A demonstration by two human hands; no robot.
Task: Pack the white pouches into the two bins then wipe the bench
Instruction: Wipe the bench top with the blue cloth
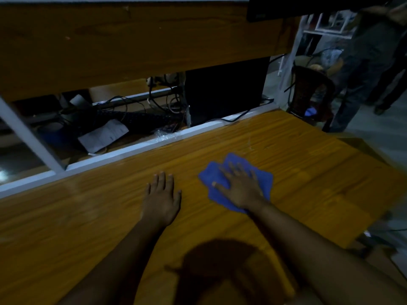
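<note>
1. Your right hand point(239, 189) lies flat and open on the blue cloth point(262, 181). The grip is not curled around it. The palm and fingers just press the cloth down on the bench point(308, 150).
2. Your left hand point(161, 199) is flat and open too. It rests on the bare wood just beside the cloth, on its left side. It holds nothing.
3. The cloth is crumpled and wider than your hand. It sticks out past your fingers toward the far edge of the bench and out to the right.
4. No white pouches and no bins show here, so I think packing is done and this is the wipe.
5. The cloth is right under your right hand, so that hand should do the wiping. To the right of the cloth and beyond it there is a lot of bare wood.
6. Nothing on the bench stands in the way of the cloth.
7. Past the cloth, the white rail point(132, 148) runs along the far edge. Behind the rail there are cables point(123, 102) and a sheet of paper point(103, 135) lower down. Don't push the cloth over that edge.
8. A person point(361, 69) stands well off to the right of the cloth, beyond the end of the bench.
</note>
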